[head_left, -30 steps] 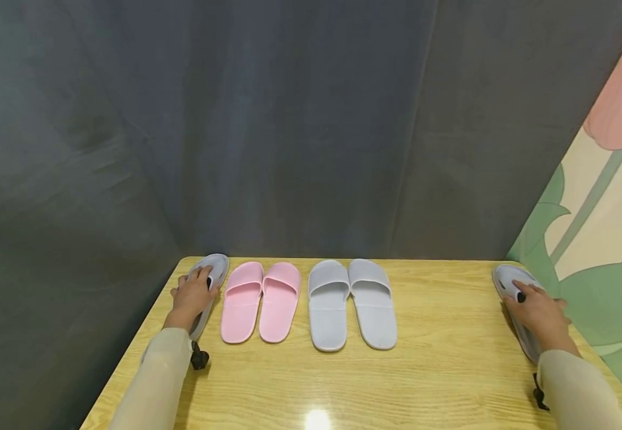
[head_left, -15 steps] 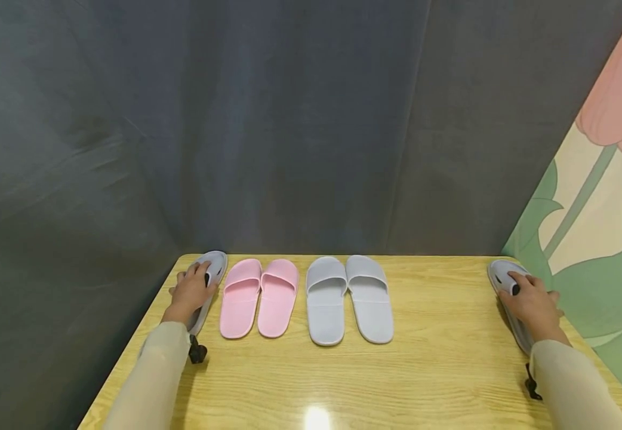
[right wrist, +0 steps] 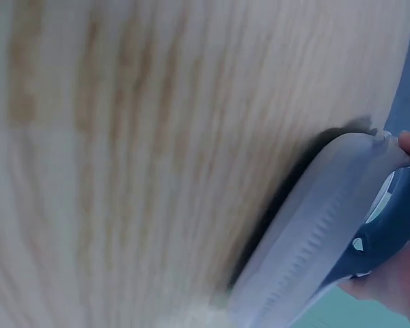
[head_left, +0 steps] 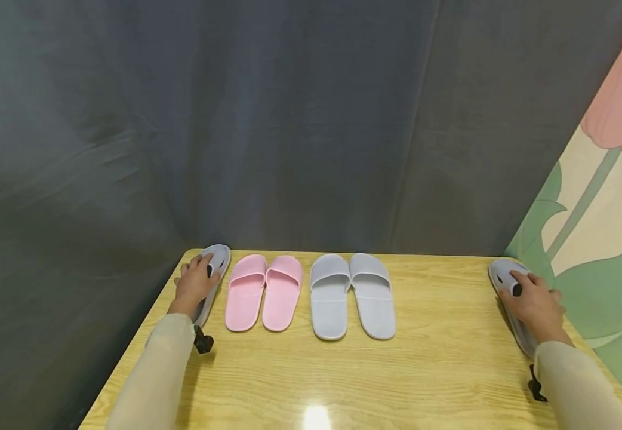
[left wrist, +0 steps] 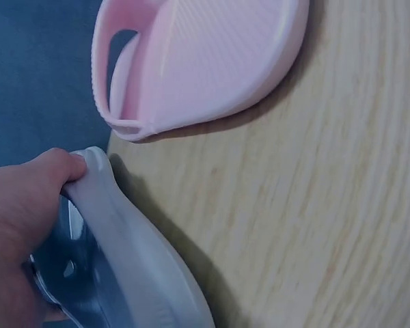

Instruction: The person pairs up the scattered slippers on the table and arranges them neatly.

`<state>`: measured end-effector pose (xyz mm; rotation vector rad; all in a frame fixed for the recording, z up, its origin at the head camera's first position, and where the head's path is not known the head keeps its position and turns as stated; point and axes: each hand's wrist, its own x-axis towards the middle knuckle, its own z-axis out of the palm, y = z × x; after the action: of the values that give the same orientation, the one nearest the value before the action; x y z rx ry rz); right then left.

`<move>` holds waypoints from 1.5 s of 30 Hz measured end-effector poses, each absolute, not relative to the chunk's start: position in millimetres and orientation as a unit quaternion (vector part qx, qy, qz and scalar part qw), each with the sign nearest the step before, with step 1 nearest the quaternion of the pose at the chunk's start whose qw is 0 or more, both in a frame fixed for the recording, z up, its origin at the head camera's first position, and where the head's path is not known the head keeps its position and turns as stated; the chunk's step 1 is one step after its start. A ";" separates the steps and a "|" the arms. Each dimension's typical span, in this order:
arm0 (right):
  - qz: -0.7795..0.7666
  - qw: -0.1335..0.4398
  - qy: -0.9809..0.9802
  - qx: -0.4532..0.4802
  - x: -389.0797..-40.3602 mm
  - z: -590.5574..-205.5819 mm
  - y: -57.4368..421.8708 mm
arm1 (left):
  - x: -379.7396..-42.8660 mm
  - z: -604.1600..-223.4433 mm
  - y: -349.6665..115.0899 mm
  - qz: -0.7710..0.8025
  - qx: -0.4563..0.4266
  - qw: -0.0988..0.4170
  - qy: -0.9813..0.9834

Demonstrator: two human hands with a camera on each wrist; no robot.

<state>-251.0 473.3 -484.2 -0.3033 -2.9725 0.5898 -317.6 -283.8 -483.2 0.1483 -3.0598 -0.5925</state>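
Note:
My left hand point(head_left: 191, 285) grips a grey slipper with cut-out holes point(head_left: 221, 257) at the table's back left corner. In the left wrist view the thumb presses the rim of this slipper point(left wrist: 140, 239), whose side stands tilted over its shadow. At the far right, my right hand point(head_left: 536, 307) holds a matching grey slipper point(head_left: 500, 272) across its upper. The right wrist view shows this slipper point(right wrist: 314, 225) tipped on its side edge close over the wood, fingers at its strap. Just right of my left hand lies a pair of pink slippers point(head_left: 244, 304).
Beside the pink pair, a pair of plain light grey slippers point(head_left: 329, 310) lies mid-table, toes toward the back. The wooden table point(head_left: 440, 358) ends at a dark curtain point(head_left: 311, 131). A wall with a painted flower point(head_left: 596, 286) borders the right side.
The head view has shifted slightly. Both hands keep their hold on the outer grey slippers, with hardly any movement on the table.

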 end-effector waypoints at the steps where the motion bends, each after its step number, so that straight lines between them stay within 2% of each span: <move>1: 0.192 0.051 -0.975 -0.099 -251.1 -483.5 473.2 | -317.7 -481.4 -283.5 -0.190 0.051 0.012 -0.980; 13: 0.193 0.077 -0.973 -0.101 -242.8 -462.4 460.2 | -307.4 -460.0 -265.5 -0.189 0.052 0.046 -0.979; 24: 0.208 0.083 -0.970 -0.098 -240.7 -459.8 443.2 | -296.3 -443.1 -249.8 -0.184 0.065 0.078 -0.978; 45: 0.192 0.100 -0.973 -0.082 -226.2 -447.8 407.3 | -271.1 -424.2 -220.8 -0.188 0.058 0.091 -0.976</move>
<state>-226.2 407.3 -447.8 -0.2417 -2.8766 0.5681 -271.1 -220.8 -424.2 0.1713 -2.9010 -0.5575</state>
